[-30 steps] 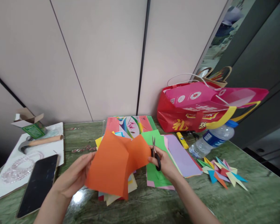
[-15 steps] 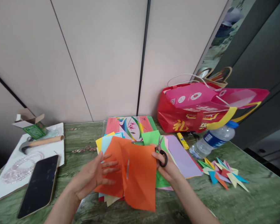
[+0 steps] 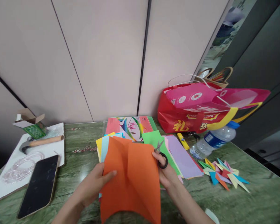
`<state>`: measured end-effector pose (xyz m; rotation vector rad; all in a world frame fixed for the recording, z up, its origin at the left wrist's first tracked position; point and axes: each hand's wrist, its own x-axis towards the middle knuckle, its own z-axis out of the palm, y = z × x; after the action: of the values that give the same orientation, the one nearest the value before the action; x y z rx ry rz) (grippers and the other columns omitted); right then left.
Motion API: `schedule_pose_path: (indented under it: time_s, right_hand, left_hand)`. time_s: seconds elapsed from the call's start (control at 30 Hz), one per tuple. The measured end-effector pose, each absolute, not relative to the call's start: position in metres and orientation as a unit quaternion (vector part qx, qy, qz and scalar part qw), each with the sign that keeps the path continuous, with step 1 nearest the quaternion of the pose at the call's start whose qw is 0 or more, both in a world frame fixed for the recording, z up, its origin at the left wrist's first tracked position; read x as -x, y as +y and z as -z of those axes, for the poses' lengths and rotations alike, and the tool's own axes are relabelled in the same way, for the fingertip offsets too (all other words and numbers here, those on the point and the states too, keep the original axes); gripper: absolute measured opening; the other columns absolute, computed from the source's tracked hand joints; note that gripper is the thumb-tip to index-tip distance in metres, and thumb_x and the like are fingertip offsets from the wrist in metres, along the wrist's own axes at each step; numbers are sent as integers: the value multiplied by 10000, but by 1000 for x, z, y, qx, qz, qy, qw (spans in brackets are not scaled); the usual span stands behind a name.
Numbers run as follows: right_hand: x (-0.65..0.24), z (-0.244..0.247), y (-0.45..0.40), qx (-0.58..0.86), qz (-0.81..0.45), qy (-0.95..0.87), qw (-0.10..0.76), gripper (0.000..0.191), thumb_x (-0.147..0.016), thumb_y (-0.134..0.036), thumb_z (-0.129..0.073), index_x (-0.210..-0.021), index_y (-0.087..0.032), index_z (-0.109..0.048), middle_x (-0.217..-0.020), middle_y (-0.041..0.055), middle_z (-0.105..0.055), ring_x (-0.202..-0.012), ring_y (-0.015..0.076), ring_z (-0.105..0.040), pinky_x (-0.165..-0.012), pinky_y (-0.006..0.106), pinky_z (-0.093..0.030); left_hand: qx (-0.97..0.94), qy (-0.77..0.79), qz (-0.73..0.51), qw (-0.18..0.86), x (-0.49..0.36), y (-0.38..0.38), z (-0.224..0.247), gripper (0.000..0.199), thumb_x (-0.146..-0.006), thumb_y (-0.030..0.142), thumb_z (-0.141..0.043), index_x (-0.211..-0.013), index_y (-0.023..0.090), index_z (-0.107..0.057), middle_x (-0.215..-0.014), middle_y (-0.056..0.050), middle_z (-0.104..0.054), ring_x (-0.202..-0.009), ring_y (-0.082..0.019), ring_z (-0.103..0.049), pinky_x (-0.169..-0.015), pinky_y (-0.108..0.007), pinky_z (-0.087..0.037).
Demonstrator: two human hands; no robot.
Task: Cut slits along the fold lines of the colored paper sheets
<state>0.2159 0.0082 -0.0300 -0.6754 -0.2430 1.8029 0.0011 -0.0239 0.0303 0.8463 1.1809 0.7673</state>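
Observation:
A sheet of orange paper [image 3: 140, 183] is held up over the table, with a crease or overlap running down its middle and a curved lower edge. My left hand [image 3: 95, 183] is closed on its left edge, thumb lying on the front. On the opposite side, my right hand [image 3: 164, 168] pinches the right edge and also carries small black-handled scissors [image 3: 162, 159], blades pointing up and apart. Behind the orange paper lie green paper [image 3: 152, 137], purple paper [image 3: 182, 157] and light blue paper [image 3: 104, 146], partly hidden.
At left, a phone [image 3: 39, 186] and a hammer [image 3: 43, 141] lie by a small green box [image 3: 34, 127]. A red bag [image 3: 177, 109], glue stick [image 3: 183, 141], water bottle [image 3: 212, 140] and folded paper pieces [image 3: 224, 174] are at right. A pink packet [image 3: 130, 126] lies behind.
My left hand has gone from spread fingers in front of the paper to gripping its left edge. The orange paper has come lower and nearer, and the gap in its middle no longer shows.

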Motion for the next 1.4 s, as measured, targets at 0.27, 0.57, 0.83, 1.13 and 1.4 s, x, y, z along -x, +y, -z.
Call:
schedule_pose_path:
  time_s: [0.27,0.57,0.83,1.13,1.4]
  right_hand:
    - [-220,33,13,295,-752,-251,533,471,-650,-325,-738,-1072,-170,-597,-1050,80,-681,-972,246,-625,-843,341,-469]
    - [-221,41,16,359,-683,-278,572,440,-569,-234,-798,-962,-177,-609,-797,17,-708,-710,189,-660,-710,306,-497]
    - [-223,40,20,356,-621,-299,631,416,-578,-246,-791,-943,-208,-593,-824,0,-670,-754,167,-625,-722,287,-479]
    - [-239,43,28,405,-543,-418,605,511,-589,-281,-778,-1052,-204,-576,-883,31,-672,-827,204,-608,-754,320,-463]
    - [-237,60,34,490,-530,-387,575,569,-492,-344,-815,-1000,-176,-621,-630,-23,-617,-577,155,-582,-534,259,-458]
  left_hand:
    - [-242,524,-526,625,6,-15,-35,300,-631,241,-743,-901,143,-658,-846,-100,-751,-714,-248,-702,-632,-323,-570]
    - [-220,461,-521,684,18,-10,-25,348,-693,329,-694,-990,154,-652,-937,-112,-735,-851,-266,-682,-636,-288,-574]
    - [-356,409,-455,707,13,-15,-21,449,-701,130,-690,-1133,193,-586,-1095,-102,-680,-955,-279,-640,-760,-389,-555]
    - [-331,444,-431,713,23,-7,-21,285,-745,220,-654,-1022,154,-645,-1002,-110,-715,-871,-262,-672,-674,-347,-564]
    - [-315,525,-419,671,9,-1,-1,305,-590,273,-773,-831,106,-691,-748,-110,-751,-686,-273,-696,-585,-341,-555]
